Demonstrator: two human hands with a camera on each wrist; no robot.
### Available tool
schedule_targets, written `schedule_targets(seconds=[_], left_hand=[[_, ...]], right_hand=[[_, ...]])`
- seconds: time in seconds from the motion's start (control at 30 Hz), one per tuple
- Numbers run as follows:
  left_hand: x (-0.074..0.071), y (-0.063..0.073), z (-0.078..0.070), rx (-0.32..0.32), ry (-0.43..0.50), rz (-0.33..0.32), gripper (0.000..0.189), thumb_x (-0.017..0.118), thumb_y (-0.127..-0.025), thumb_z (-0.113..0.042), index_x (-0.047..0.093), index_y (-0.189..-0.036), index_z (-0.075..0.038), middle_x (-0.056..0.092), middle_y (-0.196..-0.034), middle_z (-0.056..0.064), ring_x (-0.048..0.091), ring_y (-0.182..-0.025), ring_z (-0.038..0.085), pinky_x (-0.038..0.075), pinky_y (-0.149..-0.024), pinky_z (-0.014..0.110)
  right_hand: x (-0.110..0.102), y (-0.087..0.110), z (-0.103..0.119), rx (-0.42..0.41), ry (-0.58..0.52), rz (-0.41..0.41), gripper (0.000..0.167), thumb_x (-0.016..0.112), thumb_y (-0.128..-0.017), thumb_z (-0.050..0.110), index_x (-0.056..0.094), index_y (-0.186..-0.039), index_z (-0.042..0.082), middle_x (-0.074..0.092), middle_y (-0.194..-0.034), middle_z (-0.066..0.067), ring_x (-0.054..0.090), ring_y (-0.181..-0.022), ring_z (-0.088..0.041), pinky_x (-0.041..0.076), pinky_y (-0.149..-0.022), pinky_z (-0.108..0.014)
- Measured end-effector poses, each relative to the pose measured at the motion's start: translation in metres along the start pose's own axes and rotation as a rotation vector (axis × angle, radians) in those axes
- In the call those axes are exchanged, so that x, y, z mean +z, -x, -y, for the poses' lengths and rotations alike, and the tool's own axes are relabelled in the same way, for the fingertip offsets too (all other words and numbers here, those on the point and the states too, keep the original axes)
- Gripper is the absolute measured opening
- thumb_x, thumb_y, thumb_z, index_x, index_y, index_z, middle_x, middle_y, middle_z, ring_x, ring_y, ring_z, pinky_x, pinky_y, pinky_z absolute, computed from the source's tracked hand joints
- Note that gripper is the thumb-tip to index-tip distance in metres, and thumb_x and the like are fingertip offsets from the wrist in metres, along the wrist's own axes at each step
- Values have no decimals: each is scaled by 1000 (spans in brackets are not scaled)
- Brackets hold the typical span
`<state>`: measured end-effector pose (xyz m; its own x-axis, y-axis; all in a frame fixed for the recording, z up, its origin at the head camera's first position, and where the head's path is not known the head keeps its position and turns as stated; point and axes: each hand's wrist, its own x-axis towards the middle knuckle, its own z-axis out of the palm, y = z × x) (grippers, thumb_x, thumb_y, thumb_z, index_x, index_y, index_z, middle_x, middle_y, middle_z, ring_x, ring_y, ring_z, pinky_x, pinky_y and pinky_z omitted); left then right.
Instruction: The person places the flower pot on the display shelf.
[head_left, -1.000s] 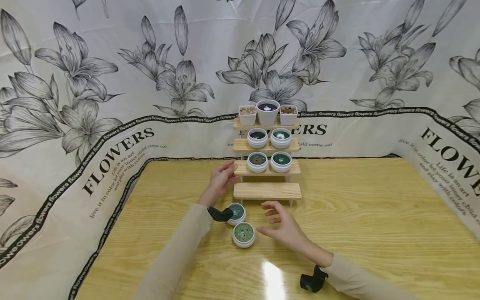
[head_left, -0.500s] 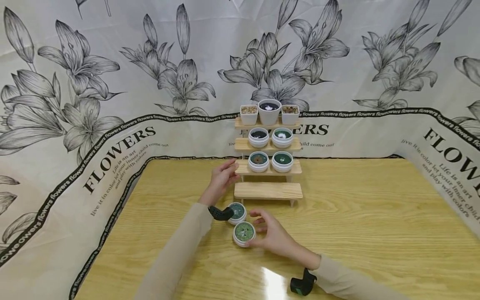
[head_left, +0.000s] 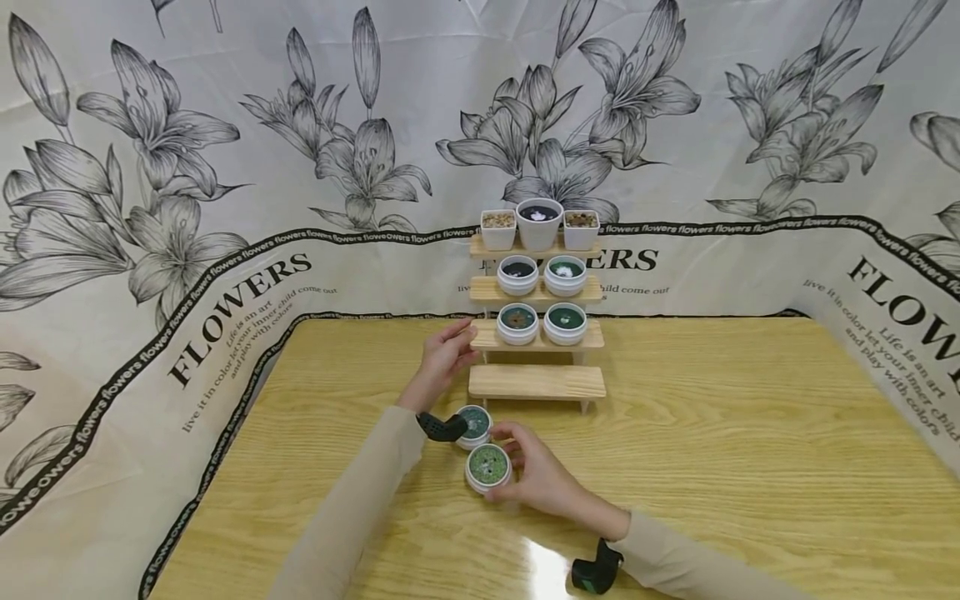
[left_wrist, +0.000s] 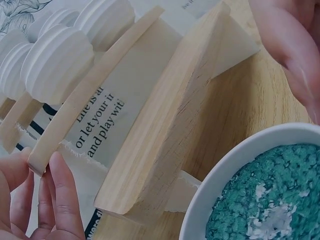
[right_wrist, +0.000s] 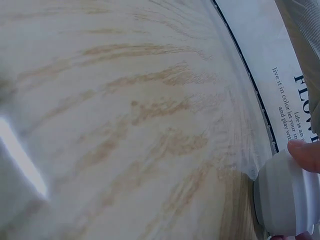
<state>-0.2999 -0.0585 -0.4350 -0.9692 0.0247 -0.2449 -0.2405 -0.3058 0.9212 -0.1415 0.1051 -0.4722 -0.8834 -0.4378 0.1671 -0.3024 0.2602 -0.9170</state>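
Note:
My left hand (head_left: 442,362) pinches the left end of a step of the wooden tiered stand (head_left: 536,381); the left wrist view has thumb and fingers on that board's tip (left_wrist: 44,159). In the head view my right hand (head_left: 547,482) holds a white round pot with speckled green filling (head_left: 488,465), fingers on its far side and thumb on the near side. The right wrist view catches this white pot (right_wrist: 280,195) from the side, thumb at its rim. Just behind it, a second round pot with teal filling (head_left: 474,423) stands partly behind the left wrist camera.
Round pots, such as one with dark green filling (head_left: 566,322), stand in pairs on the middle steps. A larger round pot (head_left: 538,225) tops the stand between two square pots. The stand backs onto a flower-print cloth (head_left: 375,275); wood-grain table surface (head_left: 712,450) extends right.
My right hand has moved left from beside the green-filled pot and closed around it. The left hand keeps its pinch on the stand.

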Motion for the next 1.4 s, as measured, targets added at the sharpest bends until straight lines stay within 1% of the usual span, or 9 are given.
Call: schedule_targets(seconds=[0.13, 0.3, 0.37, 0.57, 0.73, 0.87, 1.0, 1.23, 1.4], left_hand=[[0, -1, 1, 1, 2, 7, 41, 62, -94, -10, 56, -134, -6, 63, -87, -3, 60, -62, 4, 57, -76, 24], [0, -2, 2, 21, 30, 8, 38, 61, -94, -6, 58, -132, -5, 62, -87, -2, 60, -62, 4, 56, -61, 16], [0, -2, 2, 18, 25, 8, 39, 61, -94, -7, 58, -132, -5, 62, -88, -2, 61, -62, 4, 56, -61, 16], [0, -2, 0, 2, -9, 8, 42, 62, -94, -10, 55, -135, -6, 63, -92, 1, 62, -64, 5, 58, -73, 22], [1, -2, 0, 0, -7, -5, 39, 63, -93, -10, 59, -131, -8, 64, -92, 1, 61, -64, 5, 58, -76, 26], [1, -2, 0, -12, -4, -13, 37, 64, -93, -11, 61, -130, -9, 64, -95, 2, 61, -64, 6, 58, -69, 21], [0, -1, 1, -14, 5, -15, 37, 64, -93, -11, 61, -129, -9, 63, -96, 3, 61, -64, 6, 56, -60, 16], [0, -2, 2, -4, 9, -2, 37, 63, -93, -11, 60, -130, -9, 63, -94, 3, 60, -63, 6, 55, -57, 15], [0, -4, 3, -2, 11, 3, 40, 62, -93, -10, 57, -133, -6, 63, -96, 3, 61, -64, 5, 55, -57, 14]], right_hand=[[2, 1, -1, 2, -10, 6, 77, 87, -64, 3, 45, -127, -8, 49, -123, -27, 59, -104, -34, 55, -89, -28], [1, 2, -2, 12, -25, 35, 71, 84, -66, 1, 46, -126, -8, 52, -120, -24, 59, -103, -30, 55, -89, -25], [1, 3, -2, 19, -27, 43, 70, 84, -66, 0, 47, -126, -8, 52, -119, -23, 60, -102, -29, 55, -87, -24], [-2, 2, -4, 60, 12, 53, 70, 85, -65, 3, 51, -126, -5, 53, -118, -20, 61, -98, -21, 54, -84, -19], [-5, 3, -5, 59, 16, 61, 69, 87, -65, 6, 53, -124, -6, 53, -116, -19, 59, -99, -21, 55, -83, -19], [-8, 6, -4, 43, 4, 73, 67, 87, -65, 7, 54, -121, -8, 53, -114, -19, 59, -99, -22, 57, -82, -21], [-13, 10, -3, 38, 29, 77, 67, 88, -65, 10, 56, -122, -6, 55, -113, -17, 58, -98, -22, 57, -82, -22], [-27, 12, -4, 75, 103, 47, 66, 88, -66, 18, 58, -123, 3, 59, -113, -11, 58, -101, -24, 56, -85, -25], [-38, 13, -5, 81, 137, 10, 66, 88, -67, 19, 58, -123, 3, 60, -114, -11, 59, -100, -24, 56, -84, -27]])
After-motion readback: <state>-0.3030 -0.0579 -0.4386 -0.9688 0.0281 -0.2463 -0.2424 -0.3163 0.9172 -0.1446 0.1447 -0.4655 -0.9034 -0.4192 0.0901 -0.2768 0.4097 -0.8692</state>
